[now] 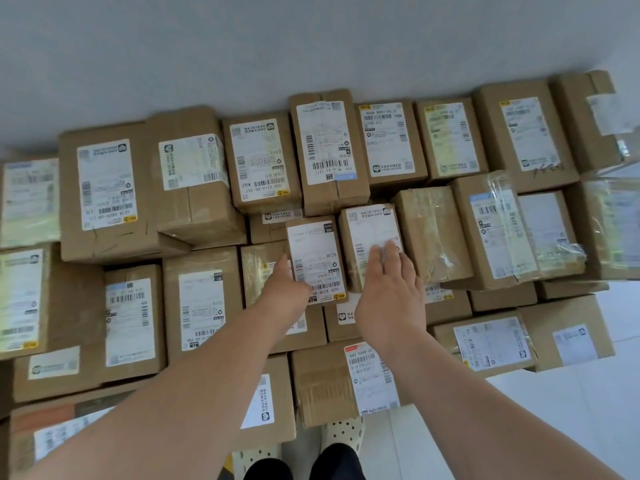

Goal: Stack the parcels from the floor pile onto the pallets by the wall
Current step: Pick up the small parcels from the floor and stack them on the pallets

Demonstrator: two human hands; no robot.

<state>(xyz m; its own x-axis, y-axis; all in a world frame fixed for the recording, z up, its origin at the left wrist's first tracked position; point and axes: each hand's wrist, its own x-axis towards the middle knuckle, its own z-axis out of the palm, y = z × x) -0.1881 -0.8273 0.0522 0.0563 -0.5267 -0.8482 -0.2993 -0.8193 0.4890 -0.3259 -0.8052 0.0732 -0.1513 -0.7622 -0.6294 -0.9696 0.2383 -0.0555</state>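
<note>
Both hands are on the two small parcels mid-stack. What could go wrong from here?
1. The left hand grips the B238 parcel by its near left corner only, so it may tip once released.
2. The neighbouring small parcel sits skewed under the flat fingers of the right hand and might slide off.

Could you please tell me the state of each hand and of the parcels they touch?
B238 parcel: lying label up, held at its left edge.
neighbouring parcel: lying label up, touched.
left hand: gripping B238 parcel.
right hand: fingers straight, resting on neighbouring parcel.
</note>
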